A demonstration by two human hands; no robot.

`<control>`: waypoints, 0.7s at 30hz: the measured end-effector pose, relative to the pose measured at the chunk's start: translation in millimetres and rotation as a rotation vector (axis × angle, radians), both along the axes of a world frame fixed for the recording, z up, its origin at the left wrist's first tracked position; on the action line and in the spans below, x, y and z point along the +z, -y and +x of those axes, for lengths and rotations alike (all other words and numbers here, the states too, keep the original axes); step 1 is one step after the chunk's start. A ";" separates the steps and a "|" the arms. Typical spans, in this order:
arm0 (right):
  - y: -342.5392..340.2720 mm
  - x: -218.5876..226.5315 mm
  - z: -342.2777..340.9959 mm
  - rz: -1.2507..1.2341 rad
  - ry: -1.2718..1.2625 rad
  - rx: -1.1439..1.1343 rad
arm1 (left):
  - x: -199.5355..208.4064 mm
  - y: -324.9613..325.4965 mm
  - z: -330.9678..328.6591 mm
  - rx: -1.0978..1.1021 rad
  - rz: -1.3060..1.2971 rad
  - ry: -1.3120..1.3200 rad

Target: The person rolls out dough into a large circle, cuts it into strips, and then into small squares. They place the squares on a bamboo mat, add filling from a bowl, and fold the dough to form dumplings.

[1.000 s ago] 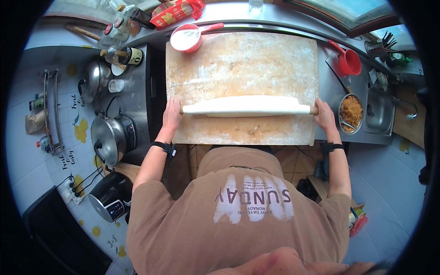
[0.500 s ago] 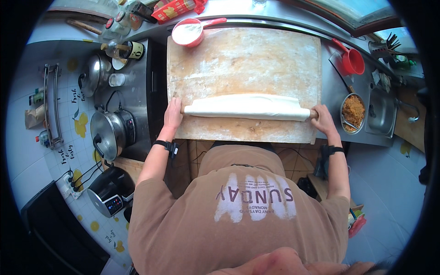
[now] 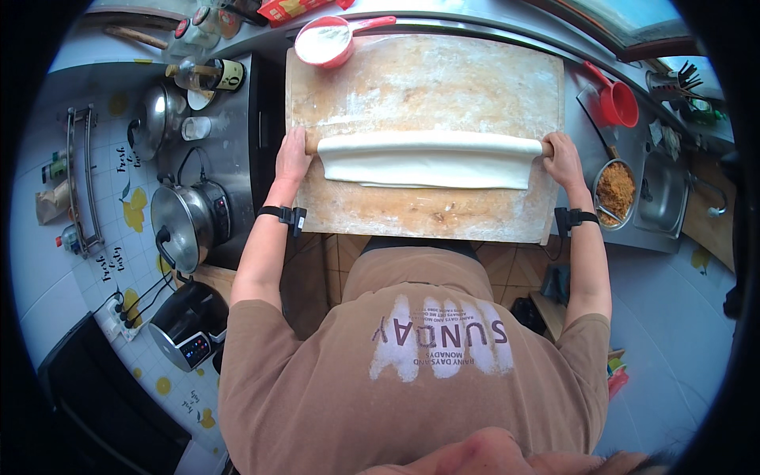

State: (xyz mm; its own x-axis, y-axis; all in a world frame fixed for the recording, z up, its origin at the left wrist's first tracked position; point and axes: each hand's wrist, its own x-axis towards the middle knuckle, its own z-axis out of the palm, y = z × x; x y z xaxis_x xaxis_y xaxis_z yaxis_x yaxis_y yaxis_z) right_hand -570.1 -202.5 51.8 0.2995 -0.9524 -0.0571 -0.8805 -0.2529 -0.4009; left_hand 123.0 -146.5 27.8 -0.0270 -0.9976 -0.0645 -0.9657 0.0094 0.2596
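Observation:
A sheet of white dough (image 3: 427,168) is wrapped round a wooden rolling pin (image 3: 313,147), with a flap of it lying toward me on the floured wooden board (image 3: 443,87). Most of the pin is hidden by dough; only its two ends show. My left hand (image 3: 293,158) is closed round the left end. Round the right end my right hand (image 3: 564,162) is closed as well. Both arms reach forward over the board's near part.
On the board's far left corner rests a red scoop (image 3: 324,43) of flour. At right are another red scoop (image 3: 617,104), a bowl of orange-brown crumbly filling (image 3: 616,190) and a sink (image 3: 661,194). Pots (image 3: 178,226) and a bottle (image 3: 207,75) stand at left.
Both hands have pushed the rolling pin away from me across the board. A flap of dough now spreads out on the near side of the pin.

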 end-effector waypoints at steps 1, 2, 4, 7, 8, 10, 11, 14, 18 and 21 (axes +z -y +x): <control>-2.4 1.6 0.5 0.020 -0.004 -0.015 | 1.4 -2.9 -0.4 0.008 0.020 -0.011; -5.7 3.5 1.1 0.040 -0.008 -0.030 | 2.9 -7.3 -0.5 -0.007 -0.007 -0.024; -18.4 8.3 1.5 0.006 0.016 -0.014 | 5.6 -20.4 0.1 -0.036 -0.060 -0.050; -44.9 12.8 1.9 -0.052 0.037 0.065 | 6.9 -43.1 4.3 -0.033 0.021 0.005; -52.9 13.0 1.7 -0.083 0.047 0.101 | 5.5 -50.4 5.3 -0.059 -0.020 -0.005; -67.7 10.5 2.2 -0.033 0.035 0.069 | 1.1 -62.8 7.2 -0.048 -0.004 -0.014; -74.2 8.5 2.5 -0.004 0.029 0.051 | -1.8 -67.3 7.6 -0.047 -0.002 -0.022; -90.5 5.2 0.2 0.125 0.042 0.033 | -8.7 -77.5 8.3 -0.004 0.050 -0.030; -104.5 4.1 -3.5 0.087 0.104 0.124 | -8.5 -82.9 6.4 -0.019 -0.045 -0.052; -104.2 0.9 -2.2 0.103 0.125 0.056 | -3.0 -80.5 4.4 -0.020 -0.078 -0.042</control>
